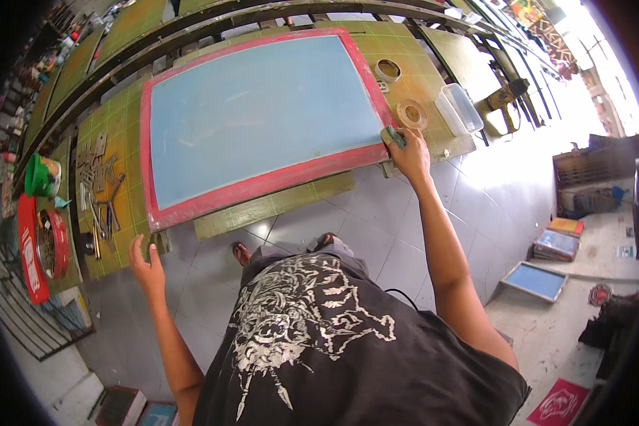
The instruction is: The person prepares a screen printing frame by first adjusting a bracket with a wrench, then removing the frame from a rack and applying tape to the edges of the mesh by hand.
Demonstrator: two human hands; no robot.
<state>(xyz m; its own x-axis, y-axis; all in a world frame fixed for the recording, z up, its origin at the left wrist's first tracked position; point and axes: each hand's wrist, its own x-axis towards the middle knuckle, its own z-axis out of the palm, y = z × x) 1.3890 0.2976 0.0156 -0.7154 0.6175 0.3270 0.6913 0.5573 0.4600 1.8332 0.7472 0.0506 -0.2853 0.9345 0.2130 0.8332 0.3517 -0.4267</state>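
Note:
A large screen-printing frame [220,190] with a red border and light blue mesh [263,106] lies flat on a greenish worktable. At the frame's near right corner, my right hand [410,153] has its fingers closed on a small green-grey sponge [394,136]. That sponge rests on or just above the red border; I cannot tell which. My left hand [146,264] hangs in the air off the frame's near left corner, fingers apart and nothing in it. Faint pale streaks cross the mesh.
Right of the frame sit a roll of tape [411,113], an open round tin [388,69] and a clear plastic box [459,109]. Several wrenches and other metal tools [105,199] lie at left, near a green tub [43,175]. A heat gun [505,98] is at far right.

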